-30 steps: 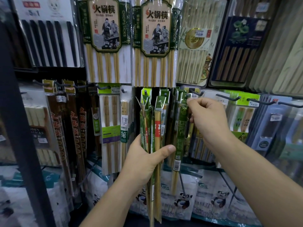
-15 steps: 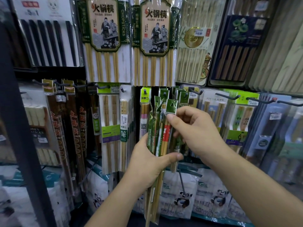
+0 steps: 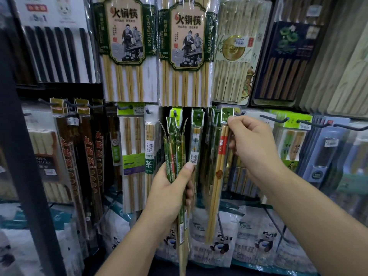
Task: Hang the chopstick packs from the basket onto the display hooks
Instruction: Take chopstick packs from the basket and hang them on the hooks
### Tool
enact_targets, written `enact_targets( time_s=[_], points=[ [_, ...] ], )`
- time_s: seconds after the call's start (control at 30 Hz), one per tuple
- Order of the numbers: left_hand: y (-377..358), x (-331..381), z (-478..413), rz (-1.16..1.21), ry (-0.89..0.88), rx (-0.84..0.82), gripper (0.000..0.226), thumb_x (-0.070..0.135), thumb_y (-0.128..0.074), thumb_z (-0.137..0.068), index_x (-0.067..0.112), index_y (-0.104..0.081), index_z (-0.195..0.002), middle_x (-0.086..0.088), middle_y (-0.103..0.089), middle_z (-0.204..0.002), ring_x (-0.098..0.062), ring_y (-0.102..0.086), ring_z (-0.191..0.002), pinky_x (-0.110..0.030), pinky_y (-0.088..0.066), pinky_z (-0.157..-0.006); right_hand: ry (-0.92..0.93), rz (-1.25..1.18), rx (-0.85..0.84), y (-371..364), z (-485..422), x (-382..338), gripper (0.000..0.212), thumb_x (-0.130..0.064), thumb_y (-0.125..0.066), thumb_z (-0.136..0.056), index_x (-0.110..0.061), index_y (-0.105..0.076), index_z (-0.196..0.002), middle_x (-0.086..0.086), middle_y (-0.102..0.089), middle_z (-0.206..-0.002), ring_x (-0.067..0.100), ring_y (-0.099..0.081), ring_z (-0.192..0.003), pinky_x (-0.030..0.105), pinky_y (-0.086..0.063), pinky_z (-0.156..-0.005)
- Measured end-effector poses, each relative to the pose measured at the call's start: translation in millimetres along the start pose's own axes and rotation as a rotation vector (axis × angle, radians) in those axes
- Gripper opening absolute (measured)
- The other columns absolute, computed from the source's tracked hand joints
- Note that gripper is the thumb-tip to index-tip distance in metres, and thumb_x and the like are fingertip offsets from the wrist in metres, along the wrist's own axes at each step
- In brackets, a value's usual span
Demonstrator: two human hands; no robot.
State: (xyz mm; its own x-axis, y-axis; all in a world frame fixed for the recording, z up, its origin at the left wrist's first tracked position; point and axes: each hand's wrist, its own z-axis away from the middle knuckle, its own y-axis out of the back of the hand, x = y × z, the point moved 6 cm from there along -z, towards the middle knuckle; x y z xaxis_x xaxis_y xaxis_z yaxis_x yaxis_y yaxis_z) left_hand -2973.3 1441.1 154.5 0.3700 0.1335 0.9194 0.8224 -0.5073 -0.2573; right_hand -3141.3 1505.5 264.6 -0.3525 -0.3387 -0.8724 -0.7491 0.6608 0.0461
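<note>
Seen from the head: gripping a bundle (image 3: 175, 144) of slim green packs upright in the left hand (image 3: 169, 190), fingers (image 3: 189, 193) clenched round its middle, thumb laid across the front. Pinching one pack (image 3: 218, 170) by its green header in the right hand (image 3: 254, 146), fingers (image 3: 238, 122) curled and grasping that header up at the level of a hook (image 3: 242, 112), right beside a row of green headers (image 3: 214, 118) already hanging there. Cannot tell whether the header's hole sits over the hook. Dangling below the pinch at a slight slant, lower end toward the left hand, tips in front of panda bags (image 3: 262, 242). Between both hands, hanging on its own peg, a hung pack (image 3: 196, 136). Above, two large sets (image 3: 127, 46).
</note>
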Motion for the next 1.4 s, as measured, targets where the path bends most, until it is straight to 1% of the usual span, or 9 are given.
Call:
enact_targets(
  time_s=[0.27, 0.4, 0.53, 0.6, 0.73, 0.9, 1.0, 1.13, 1.4],
  points=[
    [-3.0, -1.4, 0.6, 0.016, 0.0, -0.052, 0.04, 0.053, -0.071, -0.08, 0.02, -0.058, -0.098, 0.002, -0.06, -0.069, -0.012, -0.055, -0.057, -0.025, -0.047, -0.051, 0.01, 0.075, 0.022, -1.8, -10.2, 6.1, 0.037, -0.028, -0.058, -0.101, 0.002, -0.061, -0.081, 0.008, -0.045, -0.065, 0.018, -0.044, -0.057, 0.014, -0.043, -0.049],
    [-3.3, -2.5, -0.2, 0.042, 0.006, -0.054, 0.035, 0.049, -0.07, -0.087, 0.018, -0.057, -0.098, -0.001, -0.059, -0.072, -0.014, -0.055, -0.059, -0.027, -0.047, -0.051, 0.014, 0.073, 0.031, -1.5, -10.6, 9.5, 0.038, -0.025, -0.057, -0.099, 0.01, -0.056, -0.087, 0.009, -0.045, -0.068, 0.018, -0.042, -0.059, 0.019, -0.042, -0.068],
    [-3.7, -2.1, 0.3, 0.063, 0.005, -0.059, 0.011, 0.031, -0.065, -0.1, 0.026, -0.062, -0.091, -0.002, -0.059, -0.072, -0.017, -0.054, -0.06, -0.029, -0.046, -0.05, 0.004, 0.089, 0.029, -1.0, -10.7, 12.8, 0.039, -0.024, -0.058, -0.099, 0.013, -0.056, -0.089, 0.009, -0.046, -0.07, 0.019, -0.042, -0.061, 0.03, -0.048, -0.088],
    [-4.5, -0.8, 1.0, 0.046, -0.009, -0.066, 0.022, 0.027, -0.062, -0.103, 0.036, -0.066, -0.083, -0.001, -0.059, -0.069, -0.017, -0.054, -0.06, -0.03, -0.046, -0.05, 0.007, 0.132, 0.029, -0.5, -10.1, 15.2, 0.041, -0.028, -0.059, -0.1, 0.011, -0.058, -0.085, 0.01, -0.049, -0.069, 0.019, -0.045, -0.061, 0.034, -0.051, -0.094],
    [-5.3, 2.2, 2.0, 0.05, -0.019, -0.061, 0.015, 0.027, -0.064, -0.101, 0.037, -0.067, -0.09, -0.002, -0.061, -0.068, -0.016, -0.058, -0.058, -0.029, -0.052, -0.053, 0.015, 0.215, 0.076, 5.4, -5.4, 21.1, 0.036, -0.036, -0.063, -0.098, -0.01, -0.065, -0.073, -0.01, -0.052, -0.053, 0.004, -0.052, -0.053, 0.028, -0.048, -0.072],
    [-8.0, 1.7, 2.9, 0.109, -0.004, -0.063, 0.01, 0.02, -0.067, -0.099, 0.018, -0.064, -0.108, -0.006, -0.065, -0.074, -0.022, -0.065, -0.064, -0.033, -0.056, -0.055, 0.078, 0.257, 0.156, 10.3, 7.0, 22.8, 0.024, -0.036, -0.069, -0.094, -0.015, -0.064, -0.084, -0.01, -0.057, -0.065, 0.001, -0.052, -0.059, 0.022, -0.044, -0.061],
    [-10.3, 3.6, 2.6, 0.134, -0.024, -0.076, 0.006, 0.02, -0.07, -0.096, 0.025, -0.071, -0.098, -0.007, -0.068, -0.077, -0.023, -0.068, -0.066, -0.033, -0.057, -0.055, 0.052, 0.158, 0.017, 0.3, 17.3, 23.3, 0.025, -0.036, -0.066, -0.096, -0.018, -0.067, -0.08, -0.012, -0.061, -0.059, -0.002, -0.053, -0.052, 0.013, -0.043, -0.049],
    [-13.4, 6.6, 3.3, 0.117, -0.063, -0.112, 0.009, 0.027, -0.072, -0.09, 0.035, -0.074, -0.094, -0.001, -0.074, -0.082, -0.021, -0.07, -0.069, -0.033, -0.058, -0.057, 0.0, 0.063, -0.242, -22.0, 32.9, 22.4, 0.019, -0.034, -0.064, -0.098, -0.032, -0.074, -0.082, -0.005, -0.074, -0.079, 0.004, -0.059, -0.059, 0.013, -0.043, -0.05],
    [-17.0, 7.7, 7.8, 0.122, -0.06, -0.152, 0.01, 0.03, -0.072, -0.087, 0.033, -0.074, -0.096, -0.003, -0.076, -0.087, -0.021, -0.071, -0.072, -0.035, -0.06, -0.059, -0.058, -0.055, -0.262, -28.3, 35.9, 18.3, 0.022, -0.03, -0.064, -0.099, -0.026, -0.074, -0.08, 0.003, -0.062, -0.069, 0.008, -0.054, -0.055, 0.018, -0.041, -0.048]
  ],
)
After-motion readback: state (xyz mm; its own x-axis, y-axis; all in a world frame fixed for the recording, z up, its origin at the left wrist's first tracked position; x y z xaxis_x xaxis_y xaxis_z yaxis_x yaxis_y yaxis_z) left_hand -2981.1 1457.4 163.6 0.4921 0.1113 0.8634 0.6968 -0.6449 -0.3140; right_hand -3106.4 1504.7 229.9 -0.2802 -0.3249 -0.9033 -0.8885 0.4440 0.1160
